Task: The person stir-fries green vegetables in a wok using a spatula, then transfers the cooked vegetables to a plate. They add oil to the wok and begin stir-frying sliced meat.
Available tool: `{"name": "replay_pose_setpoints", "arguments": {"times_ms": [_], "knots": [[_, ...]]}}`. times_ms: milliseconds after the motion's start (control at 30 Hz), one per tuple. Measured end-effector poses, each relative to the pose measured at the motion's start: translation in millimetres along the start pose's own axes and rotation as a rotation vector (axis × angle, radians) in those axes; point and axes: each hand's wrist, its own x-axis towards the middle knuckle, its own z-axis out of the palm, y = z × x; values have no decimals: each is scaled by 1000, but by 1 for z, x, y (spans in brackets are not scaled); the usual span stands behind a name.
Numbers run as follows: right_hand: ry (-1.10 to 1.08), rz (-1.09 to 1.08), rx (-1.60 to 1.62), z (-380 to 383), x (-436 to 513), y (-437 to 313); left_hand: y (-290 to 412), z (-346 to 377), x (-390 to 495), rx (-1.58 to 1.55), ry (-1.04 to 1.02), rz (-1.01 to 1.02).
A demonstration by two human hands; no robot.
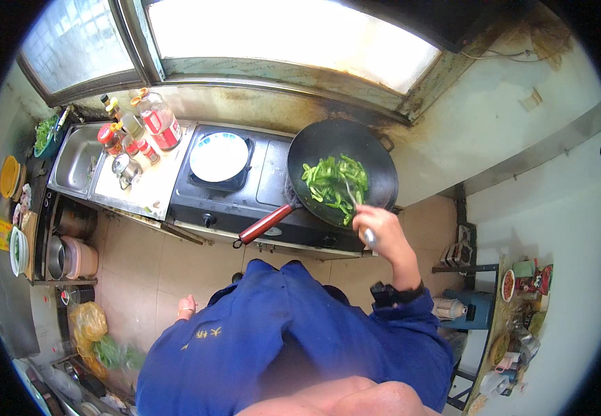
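My right hand (381,229) grips the handle of a metal spatula (351,191), whose head is down among the sliced green peppers (326,179). These lie loosely spread across the bottom of a dark wok (341,136) on the right side of the gas stove (274,171). The wok's reddish-brown handle (265,224) points toward the front left, with neither hand on it. Low at my left side, away from the stove, hangs my left hand (187,304). Its fingers look curled, and I see nothing in it, but it is too small to tell more.
A white plate (218,157) rests over the left burner. Sauce bottles (128,122), a large jug (160,122) and a metal pot (126,167) crowd the counter beside the steel sink (75,158). Shelves with basins (79,257) stand left; a laden narrow table (490,333) stands right.
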Motion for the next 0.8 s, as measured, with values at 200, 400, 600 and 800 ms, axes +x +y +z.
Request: {"name": "replay_pose_setpoints", "arguments": {"times_ms": [200, 400, 600, 800], "knots": [[538, 545, 180, -25, -10, 60, -1, -11, -11, -93, 17, -21], [751, 710, 255, -3, 22, 132, -44, 8, -11, 183, 34, 32], [534, 356, 542, 50, 38, 142, -60, 14, -10, 179, 22, 11], [99, -83, 169, 3, 13, 37, -35, 11, -10, 209, 105, 107]]}}
